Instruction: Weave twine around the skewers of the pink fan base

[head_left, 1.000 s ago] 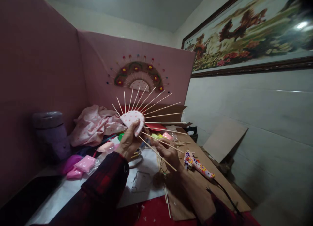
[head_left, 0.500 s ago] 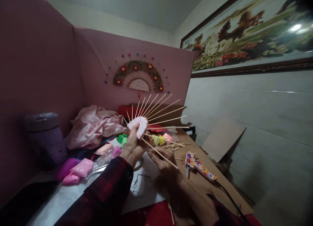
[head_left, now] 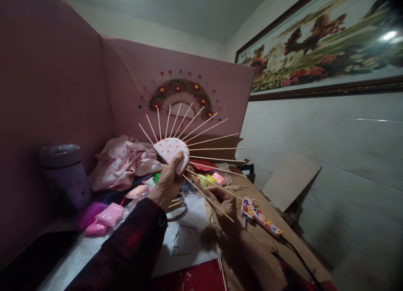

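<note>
My left hand (head_left: 170, 173) grips a half-round padded piece (head_left: 171, 150) in white cloth with red dots, thumb on its front. Several thin wooden sticks (head_left: 197, 114) fan out from its curved edge. My right hand (head_left: 222, 203) is closed by the two lowest sticks (head_left: 217, 203), its fingertips pinched together. What they pinch is hard to make out. Below that hand is a blurred brown tangle (head_left: 210, 237) that looks like twine. On the pink board hangs a similar fan (head_left: 179, 87), with a brown band and red flowers.
A flowered glue gun (head_left: 261, 217) with a cord lies on the brown board (head_left: 302, 257) at right. Pink clay packets (head_left: 110, 215), crumpled dotted cloth (head_left: 122, 161) and a purple cup (head_left: 66, 177) stand left. White paper (head_left: 173, 240) lies under my hands, near loose sticks (head_left: 220, 257).
The padded piece has turned to face me more, and its sticks have swung left and up. My right hand has moved to the right along the lowest sticks. The view has shifted slightly.
</note>
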The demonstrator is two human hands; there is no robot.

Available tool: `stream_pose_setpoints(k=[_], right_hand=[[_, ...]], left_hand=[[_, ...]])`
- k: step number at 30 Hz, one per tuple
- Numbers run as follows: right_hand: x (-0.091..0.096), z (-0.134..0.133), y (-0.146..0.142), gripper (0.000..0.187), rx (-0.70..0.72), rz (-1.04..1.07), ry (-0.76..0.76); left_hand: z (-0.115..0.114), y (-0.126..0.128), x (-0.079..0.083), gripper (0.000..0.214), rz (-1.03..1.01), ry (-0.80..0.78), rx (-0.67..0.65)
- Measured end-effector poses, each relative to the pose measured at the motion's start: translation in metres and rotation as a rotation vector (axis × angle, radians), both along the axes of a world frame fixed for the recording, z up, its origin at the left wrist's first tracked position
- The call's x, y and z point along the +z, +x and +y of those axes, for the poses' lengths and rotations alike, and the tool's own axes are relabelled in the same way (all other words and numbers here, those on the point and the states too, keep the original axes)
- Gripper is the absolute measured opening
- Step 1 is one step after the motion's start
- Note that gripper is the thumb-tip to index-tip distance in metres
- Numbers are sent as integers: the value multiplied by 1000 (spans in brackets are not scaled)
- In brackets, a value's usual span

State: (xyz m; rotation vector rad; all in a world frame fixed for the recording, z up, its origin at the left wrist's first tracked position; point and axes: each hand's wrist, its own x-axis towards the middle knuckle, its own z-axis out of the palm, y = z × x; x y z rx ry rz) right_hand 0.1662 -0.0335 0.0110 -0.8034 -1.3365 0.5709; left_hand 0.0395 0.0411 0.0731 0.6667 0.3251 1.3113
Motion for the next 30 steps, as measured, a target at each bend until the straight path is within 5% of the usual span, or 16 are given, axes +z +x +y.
stream_pose_setpoints(k=[5,15,24,30], right_hand=[[-5,1,4,18,10,76,27],[-7,7,5,22,29,289,41],[-8,-5,3,11,-310,-211,313],[-13,-10,-8,5,41,-532,295]], left_hand=[[8,-3,-6,14,4,-125,18],[24,-22,-1,16,84,-26,240],[33,-22,-10,24,39,43,450],[30,-15,-7,20,-77,-1,340]])
